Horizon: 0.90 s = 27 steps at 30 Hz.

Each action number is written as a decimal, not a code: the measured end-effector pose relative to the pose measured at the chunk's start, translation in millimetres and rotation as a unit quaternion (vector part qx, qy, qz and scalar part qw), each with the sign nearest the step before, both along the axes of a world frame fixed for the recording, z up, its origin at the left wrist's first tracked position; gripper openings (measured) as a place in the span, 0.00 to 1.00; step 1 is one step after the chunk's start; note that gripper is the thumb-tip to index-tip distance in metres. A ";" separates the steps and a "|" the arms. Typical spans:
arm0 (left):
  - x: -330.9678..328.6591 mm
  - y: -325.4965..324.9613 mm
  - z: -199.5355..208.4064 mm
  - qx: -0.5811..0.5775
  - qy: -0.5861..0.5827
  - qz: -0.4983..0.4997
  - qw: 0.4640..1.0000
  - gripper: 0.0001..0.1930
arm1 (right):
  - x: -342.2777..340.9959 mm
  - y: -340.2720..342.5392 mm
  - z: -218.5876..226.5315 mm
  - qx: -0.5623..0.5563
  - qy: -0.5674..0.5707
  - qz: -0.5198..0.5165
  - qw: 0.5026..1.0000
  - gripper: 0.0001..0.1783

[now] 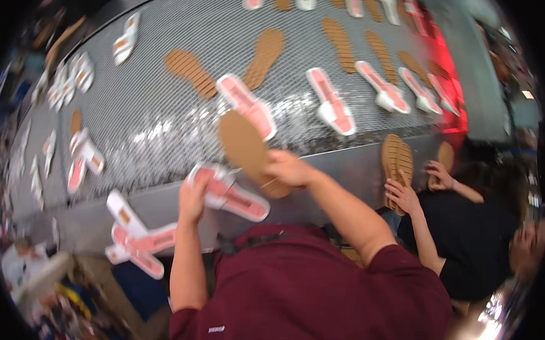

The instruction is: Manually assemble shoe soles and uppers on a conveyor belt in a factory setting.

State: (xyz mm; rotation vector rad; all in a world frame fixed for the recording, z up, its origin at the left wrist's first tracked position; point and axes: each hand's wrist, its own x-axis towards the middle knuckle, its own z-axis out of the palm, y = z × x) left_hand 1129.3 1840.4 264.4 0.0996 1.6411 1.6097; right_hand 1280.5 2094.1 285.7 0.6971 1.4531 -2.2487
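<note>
My left hand is closed on a white sandal upper with a pink footbed, tilted above the belt's near edge. In my right hand is a tan sole, gripped near its lower end with its smooth face showing. The two pieces are close together, and a thin pale strand shows near the sole. Just beyond the sole, another pink-and-white sandal upper lies on the belt, partly covered. Two tan ribbed soles lie behind it.
A grey ribbed conveyor belt carries several uppers and soles, with a metal rail along its near side. Left of me is a pile of pink-and-white uppers. Red light glows at right. A co-worker's hands hold tan soles.
</note>
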 end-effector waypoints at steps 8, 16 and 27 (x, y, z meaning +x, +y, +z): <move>27.2 42.2 -7.4 0.061 -0.102 0.016 0.993 0.24 | 65.0 -20.5 -24.0 0.127 0.018 -0.042 0.991 0.17; 39.9 42.3 -17.0 0.080 -0.099 0.007 0.992 0.41 | 66.3 -53.5 -35.5 0.111 0.022 0.033 0.993 0.18; 47.9 51.8 -7.0 0.044 -0.115 0.000 0.992 0.24 | 63.3 -55.2 -36.1 0.095 0.019 0.031 0.995 0.18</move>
